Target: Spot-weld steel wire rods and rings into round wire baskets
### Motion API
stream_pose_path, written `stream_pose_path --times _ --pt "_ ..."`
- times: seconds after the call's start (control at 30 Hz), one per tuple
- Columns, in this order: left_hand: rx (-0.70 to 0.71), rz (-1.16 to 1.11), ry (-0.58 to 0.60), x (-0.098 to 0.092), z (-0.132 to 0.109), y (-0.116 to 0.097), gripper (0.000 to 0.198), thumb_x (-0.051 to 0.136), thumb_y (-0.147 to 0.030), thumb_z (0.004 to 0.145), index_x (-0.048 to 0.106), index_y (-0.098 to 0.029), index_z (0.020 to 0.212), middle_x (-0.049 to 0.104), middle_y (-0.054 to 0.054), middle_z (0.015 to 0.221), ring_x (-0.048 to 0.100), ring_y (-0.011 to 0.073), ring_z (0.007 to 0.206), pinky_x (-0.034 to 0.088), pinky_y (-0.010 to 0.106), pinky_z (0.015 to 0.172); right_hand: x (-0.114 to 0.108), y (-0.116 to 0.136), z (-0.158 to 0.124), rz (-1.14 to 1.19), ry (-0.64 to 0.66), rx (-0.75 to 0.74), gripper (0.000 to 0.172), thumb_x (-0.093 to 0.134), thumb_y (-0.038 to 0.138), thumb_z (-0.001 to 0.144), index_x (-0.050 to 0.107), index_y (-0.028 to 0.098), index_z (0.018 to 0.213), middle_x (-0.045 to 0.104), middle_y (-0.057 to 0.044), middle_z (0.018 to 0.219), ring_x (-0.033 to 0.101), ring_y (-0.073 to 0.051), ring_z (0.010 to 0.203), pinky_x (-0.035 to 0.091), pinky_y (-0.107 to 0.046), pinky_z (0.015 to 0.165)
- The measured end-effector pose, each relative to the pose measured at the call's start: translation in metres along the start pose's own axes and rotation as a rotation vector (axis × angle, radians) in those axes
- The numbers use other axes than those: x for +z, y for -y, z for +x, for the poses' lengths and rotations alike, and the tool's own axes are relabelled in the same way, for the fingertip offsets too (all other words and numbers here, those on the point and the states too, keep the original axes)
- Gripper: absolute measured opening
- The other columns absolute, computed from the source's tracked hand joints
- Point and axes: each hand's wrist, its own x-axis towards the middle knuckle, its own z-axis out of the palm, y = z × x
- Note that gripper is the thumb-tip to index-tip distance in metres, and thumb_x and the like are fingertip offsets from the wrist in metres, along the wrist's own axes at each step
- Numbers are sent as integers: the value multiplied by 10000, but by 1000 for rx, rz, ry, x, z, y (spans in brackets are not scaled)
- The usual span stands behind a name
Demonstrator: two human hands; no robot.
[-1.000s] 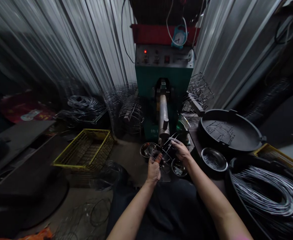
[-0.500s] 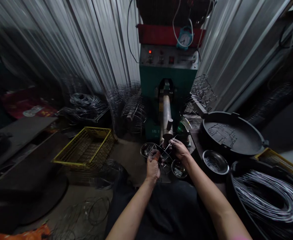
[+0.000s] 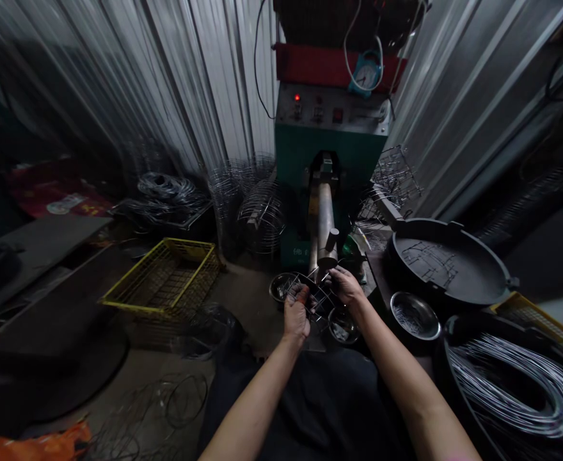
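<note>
Both hands hold a small wire frame (image 3: 325, 299) of crossed thin metal rods, just below the end of a cylindrical metal arm (image 3: 326, 211). My left hand (image 3: 297, 312) is closed round the frame's left side, its thumb on top. On the other side, my right hand (image 3: 347, 285) pinches the frame near the arm's tip. The arm juts out from a green machine (image 3: 291, 144) with a lit red lamp. Under the hands are two metal bowls of small parts, the left bowl (image 3: 280, 288) and the right bowl (image 3: 343, 325). Whether the frame touches the arm, I cannot tell.
To the right stand a round black pan (image 3: 459, 256) holding wire pieces, a steel bowl (image 3: 414, 315) of small rods, and a coil of wire (image 3: 526, 384) in a dark tub. A yellow wire basket (image 3: 161, 275) lies left. Bent wire racks (image 3: 262, 214) lean near the machine.
The wire frame has turned slightly between my hands, which stay in nearly the same place. The machine sits a little farther right in the picture as the view shifts.
</note>
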Motion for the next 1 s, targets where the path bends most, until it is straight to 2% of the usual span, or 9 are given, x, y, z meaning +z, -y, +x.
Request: stream_pose_path --times 0.47,0.77,0.9,1.0 --pt "5 -6 -15 5 0 -1 336 720 -302 517 488 -170 721 480 -86 504 425 38 372 244 152 358 -3 -2 5 14 9 -22 210 721 167 527 539 168 632 539 54 528 521 -60 465 463 -157 447" --pt "-22 13 3 2 3 -2 304 712 -289 540 505 -159 722 501 -70 496 451 46 390 279 160 389 -5 -4 7 -7 3 -16 175 703 167 553 560 168 653 537 51 540 507 -57 469 463 -162 452" --pt "-56 54 67 -6 1 -7 364 735 -318 521 511 -166 765 502 -81 508 445 43 384 274 156 373 1 2 -8 -20 35 -53 199 715 190 554 581 169 699 534 47 557 514 -64 486 461 -182 472" --pt "-87 114 116 -27 -13 -7 404 741 -337 523 518 -172 816 548 -66 549 475 53 406 305 162 385 6 -4 -36 -52 55 -67 296 717 236 570 609 180 839 548 42 599 523 -72 508 461 -204 494"
